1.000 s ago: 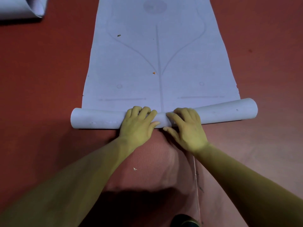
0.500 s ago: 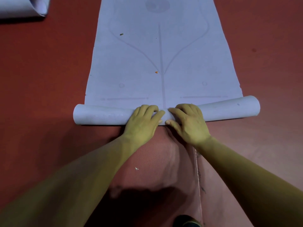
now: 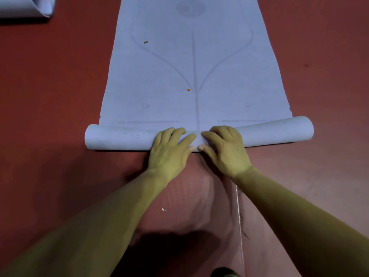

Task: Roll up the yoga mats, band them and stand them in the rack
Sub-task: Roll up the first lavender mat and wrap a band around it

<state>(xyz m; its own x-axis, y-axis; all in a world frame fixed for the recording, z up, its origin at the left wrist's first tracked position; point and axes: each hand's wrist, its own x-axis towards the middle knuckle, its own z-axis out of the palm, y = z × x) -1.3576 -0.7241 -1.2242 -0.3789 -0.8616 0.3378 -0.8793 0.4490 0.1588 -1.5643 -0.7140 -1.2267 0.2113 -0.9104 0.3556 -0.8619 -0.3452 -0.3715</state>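
Observation:
A pale lilac yoga mat (image 3: 169, 76) with grey alignment lines lies flat on the floor and stretches away from me. Its near end is wound into a roll (image 3: 119, 137) lying crosswise, the right end slightly farther from me than the left. My left hand (image 3: 169, 150) and my right hand (image 3: 225, 148) sit side by side at the middle of the roll. Their fingers curl over its top and the thumbs press its near side. No band or rack is in view.
The floor is covered in red matting (image 3: 50, 86). Part of another pale rolled mat (image 3: 24, 7) lies at the far left corner. Small orange and green crumbs (image 3: 188, 89) sit on the flat mat. A dark object (image 3: 223, 272) shows at the bottom edge.
Both hands have pushed the roll a little farther away from me, taking in slightly more of the flat mat. The hands keep the same hold at the middle.

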